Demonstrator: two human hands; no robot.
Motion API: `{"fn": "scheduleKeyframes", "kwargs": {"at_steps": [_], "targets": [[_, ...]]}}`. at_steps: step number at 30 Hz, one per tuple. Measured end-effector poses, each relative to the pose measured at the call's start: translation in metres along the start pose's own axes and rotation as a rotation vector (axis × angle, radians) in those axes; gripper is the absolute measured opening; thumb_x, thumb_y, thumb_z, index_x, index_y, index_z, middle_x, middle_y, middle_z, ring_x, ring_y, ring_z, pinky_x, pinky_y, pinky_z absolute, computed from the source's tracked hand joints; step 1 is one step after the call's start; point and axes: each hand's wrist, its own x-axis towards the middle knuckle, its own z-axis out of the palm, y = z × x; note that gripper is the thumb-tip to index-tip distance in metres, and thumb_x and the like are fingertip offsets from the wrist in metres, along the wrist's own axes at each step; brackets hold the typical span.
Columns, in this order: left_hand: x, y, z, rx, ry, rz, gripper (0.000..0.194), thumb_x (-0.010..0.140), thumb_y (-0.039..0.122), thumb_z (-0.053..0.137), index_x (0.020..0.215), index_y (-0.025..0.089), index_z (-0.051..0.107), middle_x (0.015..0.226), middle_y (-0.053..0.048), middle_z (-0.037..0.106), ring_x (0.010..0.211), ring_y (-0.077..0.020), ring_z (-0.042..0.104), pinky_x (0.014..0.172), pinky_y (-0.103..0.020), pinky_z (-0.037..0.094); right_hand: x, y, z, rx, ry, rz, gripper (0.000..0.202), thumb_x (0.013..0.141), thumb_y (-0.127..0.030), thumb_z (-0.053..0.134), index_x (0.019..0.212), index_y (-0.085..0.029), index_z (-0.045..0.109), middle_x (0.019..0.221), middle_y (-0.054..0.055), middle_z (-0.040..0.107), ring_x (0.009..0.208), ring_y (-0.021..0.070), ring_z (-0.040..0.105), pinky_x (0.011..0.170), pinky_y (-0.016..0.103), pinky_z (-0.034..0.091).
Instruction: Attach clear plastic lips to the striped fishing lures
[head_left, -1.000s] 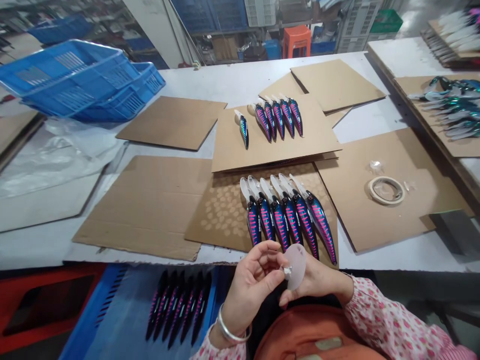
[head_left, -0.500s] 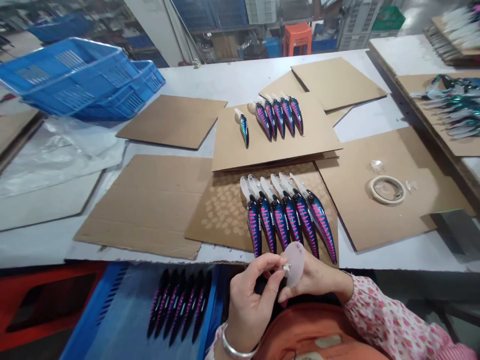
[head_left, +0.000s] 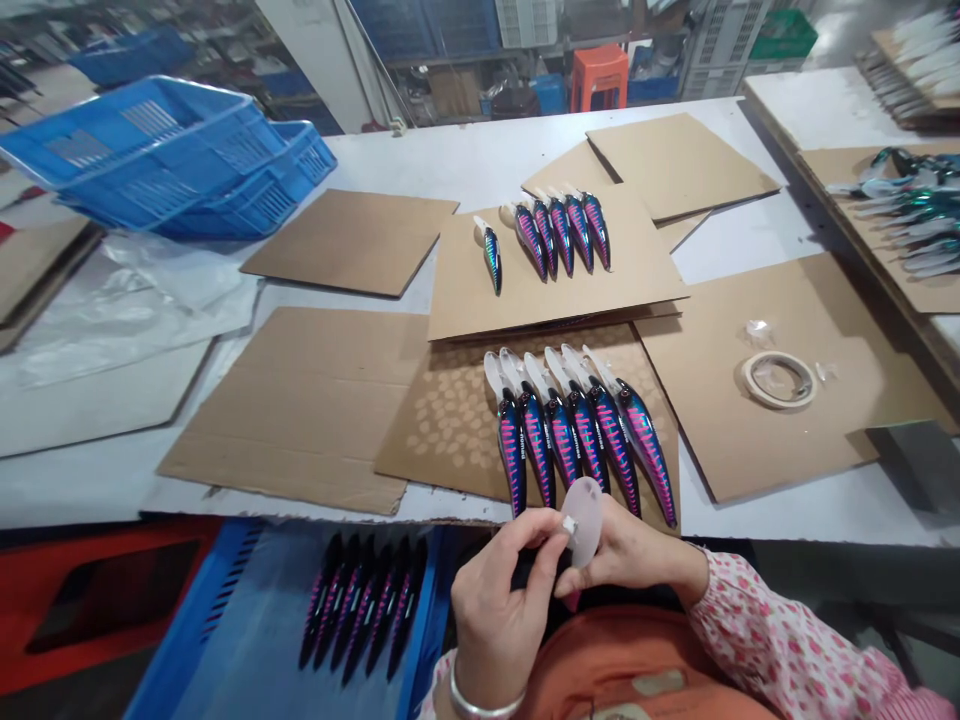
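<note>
My right hand [head_left: 634, 545] is closed around a fishing lure whose frosted, rounded lip [head_left: 584, 520] points up. Most of the lure's body is hidden by the hands. A small white piece [head_left: 570, 524], perhaps tape, lies against the lip, pinched between thumb and forefinger of my left hand [head_left: 502, 590]. Just beyond my hands, several blue, pink and black lures [head_left: 559, 440] with clear lips lie side by side on a spotted cardboard sheet [head_left: 450, 420].
More lures [head_left: 564, 232] rest on a raised cardboard sheet [head_left: 480, 310]. A tape roll [head_left: 778, 380] lies on cardboard at the right. Blue baskets [head_left: 172, 160] stand at the back left. Below the table edge, a blue crate [head_left: 255, 600] holds several dark lures [head_left: 364, 605].
The lip in my right hand has tilted and shifted slightly. My left fingers have moved a little to the left, and the white piece with them. The view has shifted slightly.
</note>
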Motion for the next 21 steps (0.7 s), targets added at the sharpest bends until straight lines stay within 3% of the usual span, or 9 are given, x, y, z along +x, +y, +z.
{"fn": "scheduleKeyframes", "kwargs": {"at_steps": [4,10,16,18,21], "targets": [[-0.002,0.001,-0.001,0.012,-0.004,0.004,0.018,0.087,0.014,0.066,0.102,0.022,0.064,0.086,0.003,0.075,0.075,-0.0088,0.072,0.075,-0.014,0.055,0.001,-0.001,0.000,-0.042,-0.023,0.039,0.057,0.082,-0.071,0.058,0.069,-0.016,0.066,0.067,0.001,0.060,0.063,0.0131,0.052,0.059,0.022,0.044],[0.000,0.001,0.000,0.021,0.018,0.014,0.016,0.086,0.012,0.065,0.099,0.021,0.064,0.085,0.002,0.074,0.073,-0.0089,0.070,0.074,-0.015,0.054,0.001,0.000,0.002,-0.126,-0.039,-0.022,0.060,0.084,-0.073,0.051,0.070,-0.016,0.063,0.067,0.000,0.055,0.062,0.0119,0.046,0.060,0.023,0.041],[-0.005,0.000,0.005,-0.037,0.035,0.013,0.018,0.085,0.009,0.065,0.098,0.022,0.063,0.085,0.002,0.071,0.076,-0.0096,0.069,0.075,-0.017,0.055,0.003,0.004,0.004,-0.122,0.001,-0.021,0.058,0.083,-0.072,0.055,0.069,-0.016,0.059,0.067,-0.002,0.052,0.062,0.0112,0.044,0.060,0.023,0.039],[-0.010,-0.003,0.008,-0.092,0.039,-0.060,0.022,0.087,0.012,0.064,0.105,0.023,0.062,0.090,0.000,0.072,0.079,-0.0108,0.069,0.076,-0.019,0.056,0.003,0.001,0.003,-0.044,0.002,0.011,0.054,0.081,-0.069,0.061,0.074,-0.016,0.061,0.070,-0.001,0.054,0.064,0.0118,0.048,0.061,0.023,0.043],[-0.018,-0.006,0.004,-0.270,0.040,-0.215,0.043,0.088,0.033,0.066,0.128,0.025,0.052,0.116,-0.007,0.068,0.099,-0.0180,0.069,0.084,-0.028,0.058,0.000,-0.012,0.000,0.123,0.023,0.068,0.044,0.081,-0.059,0.069,0.090,-0.016,0.065,0.084,0.003,0.063,0.076,0.0159,0.059,0.071,0.026,0.051]]}}
